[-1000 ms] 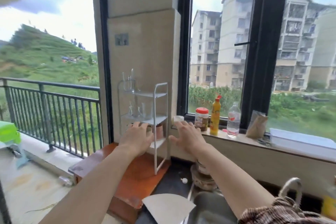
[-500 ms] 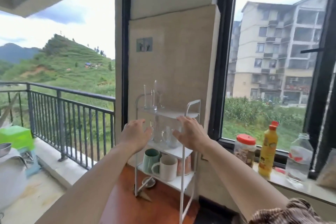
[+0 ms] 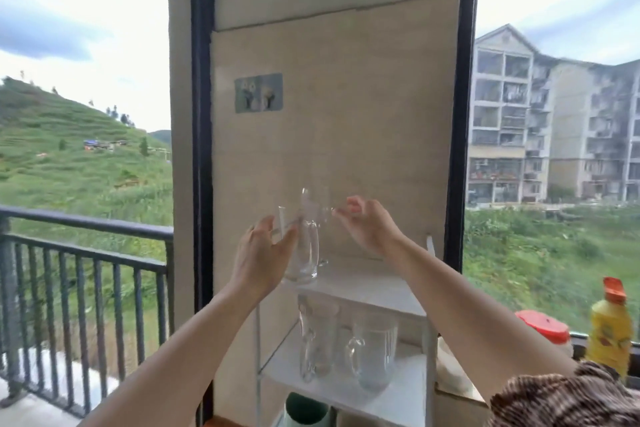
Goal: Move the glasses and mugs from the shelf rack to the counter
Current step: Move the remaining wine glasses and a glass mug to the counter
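Reaching up from the bottom edge, two bare forearms are seen beside a fuzzy brown-and-cream striped sleeve (image 3: 554, 402) at the lower right. Below them the rounded rim of a matte green mug (image 3: 304, 409) is glimpsed on the lowest visible level of the shelf rack (image 3: 381, 291), a white frame of thin metal posts and flat tiers. On the middle tier a slim glass mug (image 3: 317, 340) and a wide glass mug (image 3: 375, 357), both clear and handled, are stood side by side. At the front left corner of the top tier a tall glass mug (image 3: 306, 253) with a thick base and a looped handle is cupped by the left hand (image 3: 259, 256), the thumb and fingers curved round its left side. Just behind it a second glass (image 3: 313, 204) is blurred; the curled fingers of the right hand (image 3: 372, 229) are held at its rim, though a grip cannot be made out. To the right, a red-lidded jar (image 3: 542, 329) and a yellow bottle (image 3: 609, 329) with an orange cap are set on the sill. Behind the rack a smooth beige tiled wall (image 3: 346, 114) carries a grey socket plate (image 3: 259, 92). Farther off, a dark barred railing (image 3: 86, 253), a green terraced hillside (image 3: 69, 156) and a pale apartment block (image 3: 536, 121) are seen.
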`<state>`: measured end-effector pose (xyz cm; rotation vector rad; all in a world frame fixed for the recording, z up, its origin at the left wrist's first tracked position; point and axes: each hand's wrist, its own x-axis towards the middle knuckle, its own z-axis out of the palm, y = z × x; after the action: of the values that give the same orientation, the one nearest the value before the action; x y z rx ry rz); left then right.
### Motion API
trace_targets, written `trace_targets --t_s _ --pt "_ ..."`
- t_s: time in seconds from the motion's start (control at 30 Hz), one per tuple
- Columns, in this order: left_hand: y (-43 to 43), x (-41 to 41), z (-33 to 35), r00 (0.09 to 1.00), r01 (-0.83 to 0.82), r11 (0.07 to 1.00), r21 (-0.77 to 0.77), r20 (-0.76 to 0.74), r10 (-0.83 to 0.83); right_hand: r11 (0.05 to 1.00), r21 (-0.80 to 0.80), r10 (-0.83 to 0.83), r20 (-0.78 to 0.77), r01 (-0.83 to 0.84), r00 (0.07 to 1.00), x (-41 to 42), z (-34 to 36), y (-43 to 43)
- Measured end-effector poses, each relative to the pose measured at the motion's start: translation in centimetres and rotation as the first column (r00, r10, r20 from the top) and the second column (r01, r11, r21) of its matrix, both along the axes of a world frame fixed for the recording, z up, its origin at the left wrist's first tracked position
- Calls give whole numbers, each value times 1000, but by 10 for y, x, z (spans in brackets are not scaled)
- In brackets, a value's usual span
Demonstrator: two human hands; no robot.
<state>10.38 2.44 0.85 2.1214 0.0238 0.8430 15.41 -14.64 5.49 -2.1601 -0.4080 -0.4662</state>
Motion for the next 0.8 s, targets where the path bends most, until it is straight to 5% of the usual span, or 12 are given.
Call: trace_targets --t_s 0.23,0.53,0.8 --pt "25 50 12 986 168 985 -30 23 -168 984 176 -18 -141 43 990 60 12 37" --pt "29 69 18 887 436 847 -303 -16 -462 894 435 246 -285 -103 926 90 13 54" --pt "32 73 12 853 480 798 -364 -19 -522 846 528 69 -245 73 967 90 6 58"
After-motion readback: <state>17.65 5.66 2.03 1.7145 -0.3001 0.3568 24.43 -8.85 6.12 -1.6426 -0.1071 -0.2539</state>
